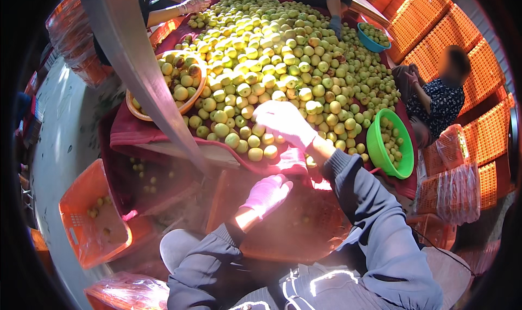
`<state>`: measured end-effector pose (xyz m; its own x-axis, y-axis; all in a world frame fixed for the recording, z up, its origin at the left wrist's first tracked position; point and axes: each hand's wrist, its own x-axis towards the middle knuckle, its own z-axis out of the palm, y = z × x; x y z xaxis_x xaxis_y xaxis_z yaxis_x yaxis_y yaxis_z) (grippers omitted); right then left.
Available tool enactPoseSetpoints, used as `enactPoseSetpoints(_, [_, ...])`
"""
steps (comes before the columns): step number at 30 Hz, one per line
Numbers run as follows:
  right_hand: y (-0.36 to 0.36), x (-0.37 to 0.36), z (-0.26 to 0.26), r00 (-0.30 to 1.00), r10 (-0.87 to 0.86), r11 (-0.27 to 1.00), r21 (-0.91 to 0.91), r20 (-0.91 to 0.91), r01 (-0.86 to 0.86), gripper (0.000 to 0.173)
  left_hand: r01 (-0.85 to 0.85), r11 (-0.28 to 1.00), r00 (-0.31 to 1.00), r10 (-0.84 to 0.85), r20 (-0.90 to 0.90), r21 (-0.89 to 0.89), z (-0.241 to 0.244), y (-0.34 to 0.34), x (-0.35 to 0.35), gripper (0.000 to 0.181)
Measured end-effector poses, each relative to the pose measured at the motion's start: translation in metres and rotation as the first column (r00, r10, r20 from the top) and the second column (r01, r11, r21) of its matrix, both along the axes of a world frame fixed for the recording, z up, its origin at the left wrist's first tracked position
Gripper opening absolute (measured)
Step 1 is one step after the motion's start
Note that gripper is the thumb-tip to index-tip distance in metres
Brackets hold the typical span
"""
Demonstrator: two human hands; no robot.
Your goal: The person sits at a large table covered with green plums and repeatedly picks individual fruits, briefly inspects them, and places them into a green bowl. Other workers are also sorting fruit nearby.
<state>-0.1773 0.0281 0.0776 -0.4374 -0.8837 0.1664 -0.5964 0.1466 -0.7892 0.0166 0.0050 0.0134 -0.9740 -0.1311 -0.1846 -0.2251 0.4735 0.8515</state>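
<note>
A large heap of round yellow-green fruits [244, 89] covers a table draped in dark red cloth [134, 126]. My right hand [285, 122], in a pale glove bleached by sunlight, reaches over the heap's near edge and touches fruits there; whether its fingers grip one is hidden by glare. Nearer to me, my left hand [267, 193], in a pinkish glove, hangs over an orange plastic crate [293, 228] below the table edge. Its fingers are curled, and I cannot tell if they hold anything.
An orange-rimmed basket of fruit [200, 85] stands at left, a green plastic basin [371, 142] at right, a blue basin [373, 47] farther back. A metal post [142, 73] crosses the left side. Co-workers' hands are at the far side; a person [436, 98] sits at right by stacked orange crates [456, 28].
</note>
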Motion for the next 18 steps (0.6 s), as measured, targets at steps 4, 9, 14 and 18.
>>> enactPoseSetpoints(4, [-0.047,-0.070,-0.022,0.819,-0.342,0.939,-0.134,-0.460,0.317,0.022,0.034,0.999,0.996,-0.033,0.078,-0.009,0.002,0.002,-0.012,0.036])
enactPoseSetpoints(9, [-0.105,-0.068,-0.027,0.743,-0.288,0.942,-0.042,-0.604,0.332,0.023,-0.004,1.000,0.999,0.003,0.032,0.029,-0.011,0.003,-0.010,0.036])
enactPoseSetpoints(14, [-0.067,-0.067,0.008,0.869,-0.082,0.972,-0.154,0.488,0.179,0.028,0.034,0.999,0.999,-0.033,0.021,-0.013,-0.010,-0.003,-0.012,0.034])
enactPoseSetpoints(18, [0.005,-0.049,-0.004,0.989,-0.145,0.940,-0.313,-0.005,0.136,0.027,0.035,0.997,0.999,-0.034,-0.021,0.074,-0.010,-0.008,-0.021,0.031])
